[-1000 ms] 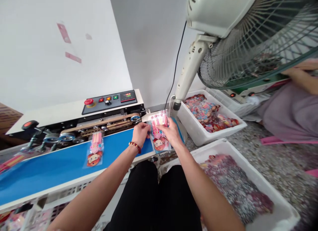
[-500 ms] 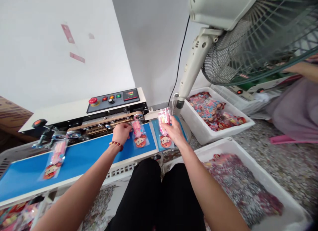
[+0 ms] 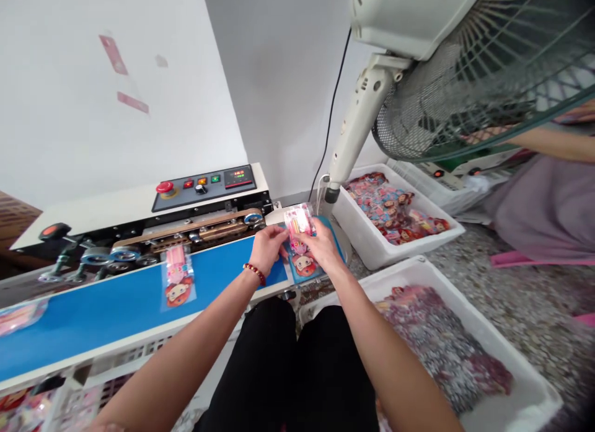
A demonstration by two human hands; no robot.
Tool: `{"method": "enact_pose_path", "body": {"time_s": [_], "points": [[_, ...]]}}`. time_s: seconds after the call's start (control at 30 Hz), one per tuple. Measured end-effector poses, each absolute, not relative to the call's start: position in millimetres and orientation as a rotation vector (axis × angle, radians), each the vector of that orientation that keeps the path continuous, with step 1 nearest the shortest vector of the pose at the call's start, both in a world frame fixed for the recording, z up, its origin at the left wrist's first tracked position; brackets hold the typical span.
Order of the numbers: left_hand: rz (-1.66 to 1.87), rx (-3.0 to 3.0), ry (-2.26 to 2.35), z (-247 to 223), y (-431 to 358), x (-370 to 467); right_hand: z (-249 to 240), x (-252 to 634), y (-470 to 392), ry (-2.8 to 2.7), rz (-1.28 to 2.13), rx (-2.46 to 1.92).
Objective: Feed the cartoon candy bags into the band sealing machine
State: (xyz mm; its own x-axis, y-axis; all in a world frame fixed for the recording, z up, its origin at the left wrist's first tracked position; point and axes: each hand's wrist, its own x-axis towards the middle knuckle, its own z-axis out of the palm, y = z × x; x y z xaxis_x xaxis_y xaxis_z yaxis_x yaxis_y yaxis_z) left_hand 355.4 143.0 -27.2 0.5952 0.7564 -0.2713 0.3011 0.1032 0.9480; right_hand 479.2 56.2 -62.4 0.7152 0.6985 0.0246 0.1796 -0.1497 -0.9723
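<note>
A clear plastic packet (image 3: pixel 304 264) holds pink and yellow sticks and a card with a red-haired cartoon head. It lies over the blue plate at the right end of the sealing machine. My right hand (image 3: pixel 324 246) grips its right side, thumb on top. At its left edge, the closed fingertips of my left hand (image 3: pixel 268 251) pinch the plastic. A similar packet (image 3: pixel 178 277) rests farther left on the blue conveyor belt (image 3: pixel 214 271), its upper end by the rollers. Another packet (image 3: pixel 21 316) shows at the belt's far left.
Behind the belt stands the machine's control panel (image 3: pixel 204 187) with a red stop button. A large fan (image 3: pixel 465 85) overhangs the right side. White bins (image 3: pixel 395 253) of packets stand on the floor, one (image 3: pixel 421 272) close by my right leg. Another person's arm (image 3: pixel 553 144) shows behind the fan.
The packets on the belt have moved left. My left hand has left the packet on the belt and come right to the one in my right hand.
</note>
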Motion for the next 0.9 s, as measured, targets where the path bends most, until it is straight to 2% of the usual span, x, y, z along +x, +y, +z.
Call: {"method": "enact_pose_path", "body": {"time_s": [0.3,0.47,0.6,0.7,0.8,0.9], "points": [[0.422,1.594,1.209,-34.4,173.5,347.2,-57.9,479.2,51.7,-0.766,0.484,-1.709],[0.389,1.731,1.331,-32.0,195.5,328.2,-61.1,478.1,52.0,-0.672,0.657,-1.61],[0.36,1.858,1.425,-23.6,205.3,292.0,-63.6,482.4,48.7,-0.738,0.542,-1.683],[0.612,2.028,1.567,-21.8,198.9,267.9,-63.2,483.7,47.3,-0.76,0.508,-1.677],[0.752,2.078,1.446,-24.1,177.5,270.8,-61.8,481.2,50.0,-0.737,0.539,-1.623],[0.48,1.847,1.098,-25.3,152.7,304.8,-61.4,477.3,54.9,-0.731,0.566,-1.593]]}}
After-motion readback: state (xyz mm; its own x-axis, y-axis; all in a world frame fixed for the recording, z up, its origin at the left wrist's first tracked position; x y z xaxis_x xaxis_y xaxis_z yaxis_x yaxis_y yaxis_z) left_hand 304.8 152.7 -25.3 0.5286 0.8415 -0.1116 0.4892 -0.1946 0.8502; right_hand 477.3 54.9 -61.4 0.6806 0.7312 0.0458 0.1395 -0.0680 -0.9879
